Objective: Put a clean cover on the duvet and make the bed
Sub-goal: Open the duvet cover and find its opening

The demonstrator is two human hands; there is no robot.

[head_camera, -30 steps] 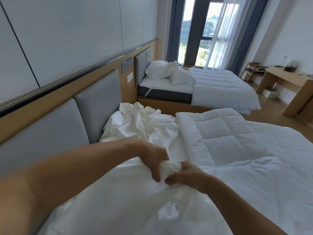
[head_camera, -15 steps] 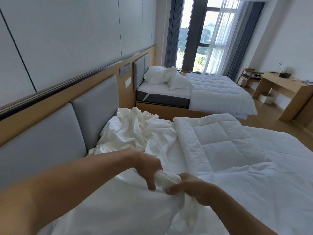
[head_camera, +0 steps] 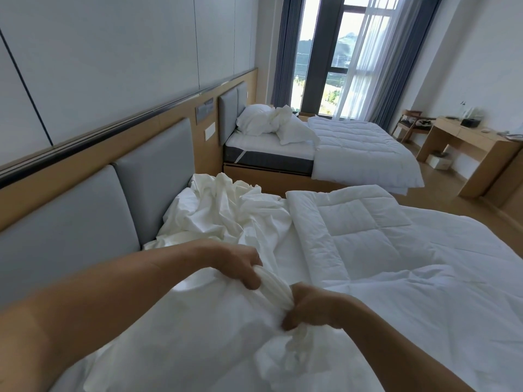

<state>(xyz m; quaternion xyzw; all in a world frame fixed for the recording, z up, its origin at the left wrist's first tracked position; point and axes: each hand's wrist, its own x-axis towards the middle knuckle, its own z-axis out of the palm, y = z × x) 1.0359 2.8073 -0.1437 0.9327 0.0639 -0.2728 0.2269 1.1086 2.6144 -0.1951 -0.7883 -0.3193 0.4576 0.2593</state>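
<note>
Head view: duvet (head_camera: 368, 239), grey headboard (head_camera: 152, 188), far bed (head_camera: 266, 161)

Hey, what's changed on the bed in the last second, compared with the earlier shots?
The left hand and right hand have drawn slightly apart, so a longer stretch of the gathered duvet cover shows between them. Nothing was let go: both hands still grip the bunched cover. The quilted duvet and the crumpled linen beyond them lie as before.
</note>
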